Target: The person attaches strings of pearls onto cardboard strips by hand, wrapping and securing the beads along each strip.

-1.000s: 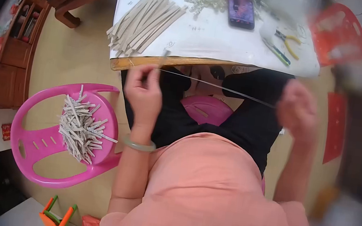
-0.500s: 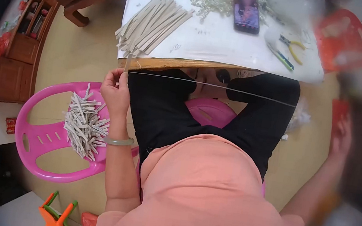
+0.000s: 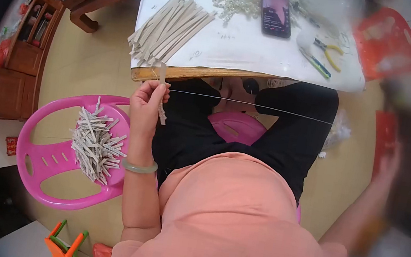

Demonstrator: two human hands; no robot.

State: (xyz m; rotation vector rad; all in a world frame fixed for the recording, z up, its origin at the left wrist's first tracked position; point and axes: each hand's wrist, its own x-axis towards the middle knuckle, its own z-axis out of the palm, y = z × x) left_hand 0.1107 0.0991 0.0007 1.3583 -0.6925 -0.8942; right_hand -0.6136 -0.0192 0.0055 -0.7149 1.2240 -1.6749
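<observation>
My left hand (image 3: 147,99) is closed on a narrow grey strip (image 3: 163,72), just below the table's front edge. The strip's upper part rises above my fingers, and a pale end hangs below them. From these fingers a thin pale thread (image 3: 251,104) runs taut to the right across my thighs; its far end fades from sight. Out to the right, my right hand (image 3: 391,159) is blurred beside a red panel, its fingers unclear. A sheaf of similar strips (image 3: 169,30) lies on the table. Shorter wrapped strips (image 3: 96,147) are heaped on a pink plastic chair (image 3: 47,191) to my left.
On the white-covered table (image 3: 217,50) are a phone (image 3: 275,11), yellow-handled pliers (image 3: 329,52), a green-handled tool (image 3: 315,65) and a pile of clear beads (image 3: 237,3). A red chair (image 3: 388,44) stands at right, an orange-and-green stool (image 3: 68,249) at lower left.
My left hand has moved slightly right and down, with the strip and its hanging pale end now in clearer view. The thread remains stretched; my right hand has shifted little and is more blurred.
</observation>
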